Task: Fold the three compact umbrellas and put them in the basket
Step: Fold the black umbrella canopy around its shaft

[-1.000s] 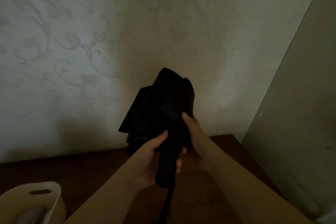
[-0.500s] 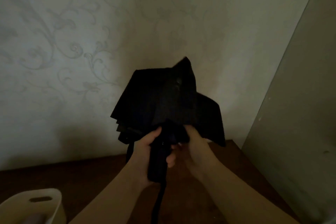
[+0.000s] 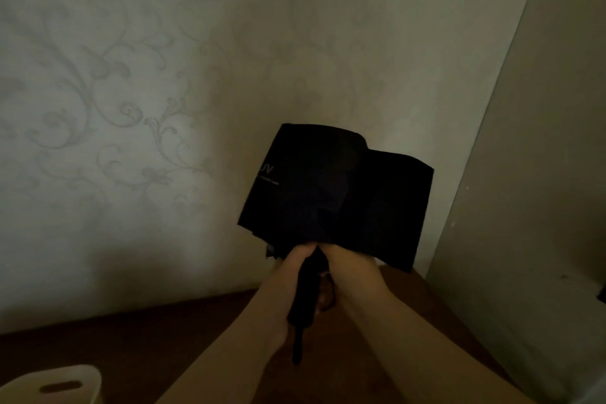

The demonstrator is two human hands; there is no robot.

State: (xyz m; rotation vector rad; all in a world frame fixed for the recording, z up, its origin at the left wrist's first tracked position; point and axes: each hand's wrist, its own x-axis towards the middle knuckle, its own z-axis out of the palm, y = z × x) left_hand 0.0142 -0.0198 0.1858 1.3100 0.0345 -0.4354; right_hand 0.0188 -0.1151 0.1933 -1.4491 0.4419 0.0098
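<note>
A: What are the hands doing?

B: Both are holding up a black umbrella (image 3: 331,187) in front of the wall (image 3: 164,75), above the table's (image 3: 164,331) back edge, toward its back right corner. The left hand (image 3: 288,275) is wrapping round the handle (image 3: 303,298), thumb pointing up along it, fingers curling round the far side.

A: And the right?

B: The right hand (image 3: 347,269) is gripping just beside the left, at the base of the canopy, where the cloth is gathering. Its fingertips are going under the black fabric, so I cannot tell exactly what they are pinching, only that they are closing on the umbrella.

A: How is the umbrella sitting?

B: It is standing roughly upright, handle down, canopy up and spreading loosely into broad flaps. One flap is hanging out to the right, over the right wrist. Faint pale lettering is showing on the left flap. A strap (image 3: 296,348) is dangling from the handle's lower end, between the forearms.

A: Where is the basket?

B: The cream basket (image 3: 62,384) is sitting at the table's front left corner, well apart from the hands, its handle slot facing up. It is mostly cut off by the frame, and the light is too dim to see inside.
</note>
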